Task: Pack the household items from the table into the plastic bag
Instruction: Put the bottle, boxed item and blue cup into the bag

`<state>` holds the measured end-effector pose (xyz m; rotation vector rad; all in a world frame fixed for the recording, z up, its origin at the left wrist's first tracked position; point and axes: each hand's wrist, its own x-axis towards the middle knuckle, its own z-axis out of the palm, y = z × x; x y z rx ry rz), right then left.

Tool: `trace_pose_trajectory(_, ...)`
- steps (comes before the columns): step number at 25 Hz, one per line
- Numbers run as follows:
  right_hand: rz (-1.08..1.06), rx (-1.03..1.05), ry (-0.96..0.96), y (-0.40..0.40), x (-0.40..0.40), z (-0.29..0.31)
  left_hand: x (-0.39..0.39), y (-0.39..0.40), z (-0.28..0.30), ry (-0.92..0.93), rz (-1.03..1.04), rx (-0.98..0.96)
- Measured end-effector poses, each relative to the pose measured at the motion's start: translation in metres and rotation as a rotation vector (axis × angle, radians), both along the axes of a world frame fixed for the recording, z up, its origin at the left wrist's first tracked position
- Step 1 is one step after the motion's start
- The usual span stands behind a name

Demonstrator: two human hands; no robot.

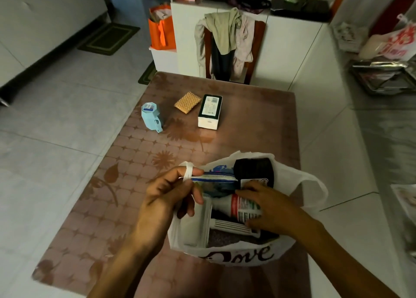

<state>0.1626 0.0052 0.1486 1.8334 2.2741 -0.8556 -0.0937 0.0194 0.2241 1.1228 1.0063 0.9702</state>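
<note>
Landmark: the thin white plastic carrier bag with dark printed lettering [227, 252] stood open at the near edge of the brown patterned glossy table [258, 122]; all places below were referred to this bag.
Left hand: the left hand [164, 198] sat at the bag's left rim; one handle loop [188, 173] was wound round the index finger, and the fingers were curled, pinching the edge of a flat blue-and-white soft packet [213, 180] at the mouth.
Right hand: the right hand [270, 209] lay inside the bag; the fingers were spread flat and pressing on a white plastic bottle with a red and green label [238, 205]; whether they gripped it could not be told.
Packed contents: a black rounded container [254, 169] at the far side; a white ribbed plastic piece [234, 226] and a pale flat box [195, 225] nearer.
Items outstanding: beyond the bag, well apart, lay a light-blue faceted plastic object [150, 117], a tan woven square pad [187, 102] and a rigid dark-and-white cardboard box [209, 111].
Risk, film: the bag appeared thin; hard box corners could probably puncture it.
Risk, capacity: the bag looked nearly full; forcing in the cardboard box could split the rim or push the packet out.
Risk, handle: the far handle [315, 185] hung loose; lifting by one loop would probably tip the load.
Risk, surface: the table appeared slick; the bag could slide.
</note>
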Motion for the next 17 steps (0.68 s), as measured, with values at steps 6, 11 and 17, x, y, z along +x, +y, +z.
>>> trace_pose_trajectory(6,-0.044,0.169,-0.131,0.014,-0.010,0.041,-0.002,0.019,0.004,0.275,0.051,0.070)
trace_pose_trajectory(11,-0.183,0.397,0.290,0.089,-0.019,0.091,-0.003,0.098,-0.008,0.597,0.230,0.167)
trace_pose_trajectory(17,-0.400,0.379,0.271,0.236,-0.052,0.039,-0.008,0.243,-0.074,0.871,0.223,0.228)
